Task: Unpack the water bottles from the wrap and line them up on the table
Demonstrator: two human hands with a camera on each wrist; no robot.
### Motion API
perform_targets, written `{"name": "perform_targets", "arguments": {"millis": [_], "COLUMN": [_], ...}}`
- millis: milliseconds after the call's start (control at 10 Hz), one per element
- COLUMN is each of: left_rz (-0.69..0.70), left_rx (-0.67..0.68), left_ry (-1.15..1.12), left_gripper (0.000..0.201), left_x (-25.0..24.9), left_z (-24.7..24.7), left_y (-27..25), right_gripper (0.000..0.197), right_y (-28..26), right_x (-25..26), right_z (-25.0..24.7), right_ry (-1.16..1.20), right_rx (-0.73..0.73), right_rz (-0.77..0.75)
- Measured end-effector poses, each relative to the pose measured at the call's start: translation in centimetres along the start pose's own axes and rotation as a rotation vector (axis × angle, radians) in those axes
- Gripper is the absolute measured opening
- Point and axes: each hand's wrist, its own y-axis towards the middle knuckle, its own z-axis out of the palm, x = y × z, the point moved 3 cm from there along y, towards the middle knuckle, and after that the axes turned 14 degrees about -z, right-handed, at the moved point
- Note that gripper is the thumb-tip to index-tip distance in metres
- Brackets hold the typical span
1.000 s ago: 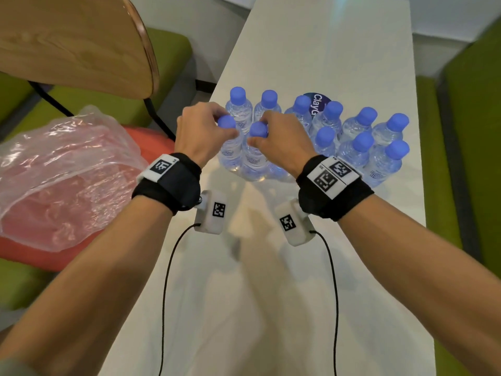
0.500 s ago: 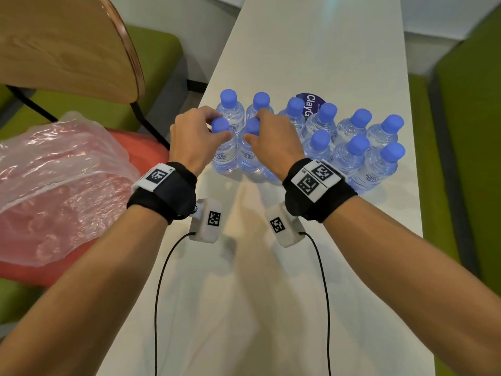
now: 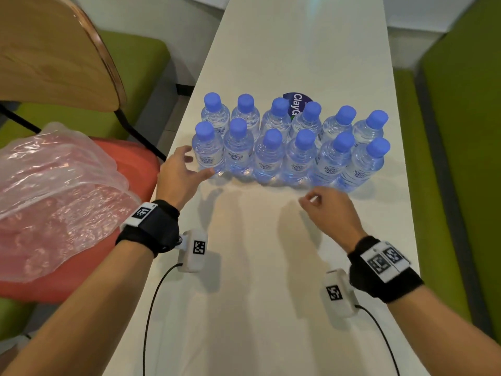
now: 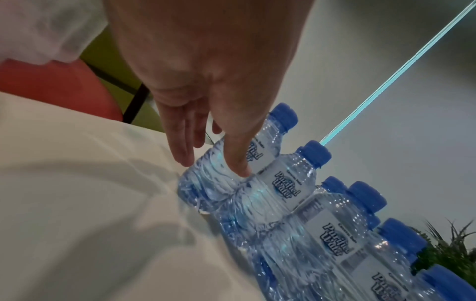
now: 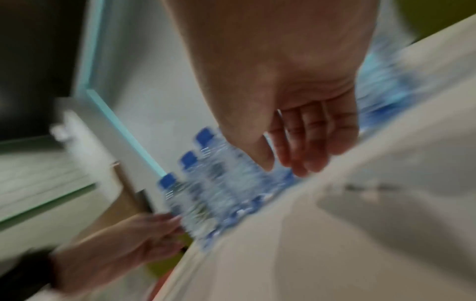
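Twelve water bottles stand unwrapped in two rows across the table, while the wrap lies crumpled on the red seat to the left; the left hand has open, relaxed fingers, its thumb touching the base of the leftmost front bottle, and the right hand hangs loosely curled, holding nothing, just before the front row. To finish well, I judge it best to square the rows by nudging bases with flat fingers, low down, since pushing near the caps would likely tip them.

Black wristbands carry white tagged plates, with cabled white camera boxes beneath.
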Motion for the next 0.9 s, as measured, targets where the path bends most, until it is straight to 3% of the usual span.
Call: {"name": "perform_targets", "arguments": {"millis": [100, 200, 300, 400, 600, 800, 900], "left_rz": [0.0, -0.004, -0.007, -0.006, -0.004, -0.028, -0.006], "left_rx": [0.011, -0.013, -0.032, -0.031, -0.008, 0.047, 0.076], "left_ry": [-0.042, -0.073, -0.069, -0.075, -0.09, -0.134, -0.063], "left_gripper": [0.064, 0.054, 0.051, 0.049, 0.051, 0.065, 0.052], "left_x": [-0.3, -0.5, -0.7, -0.7, -0.7, 0.5, 2.4], "left_z": [0.6, 1.1, 1.3, 1.3, 1.0, 0.5, 0.2], "left_y": [0.2, 0.7, 1.1, 1.3, 1.1, -1.5, -5.9], "right_gripper": [0.03, 0.061, 0.075, 0.07, 0.048, 0.062, 0.055], "right_y": [-1.6, -1.8, -0.7, 0.6, 1.3, -0.5, -2.8], "right_x": [-6.5, -9.6, -9.9, -9.5, -8.8, -8.2, -6.4], "right_z": [-1.6, -4.1, -5.4, -5.3, -4.4, -4.6, -4.8], "right_ry": [0.084, 0.132, 0.198, 0.17, 0.126, 0.093, 0.109], "right_rx": [-0.059, -0.161, -0.185, -0.204, -0.22, -0.181, -0.157], "right_rz": [0.226, 0.327, 0.262, 0.165, 0.14, 0.158, 0.107]}}
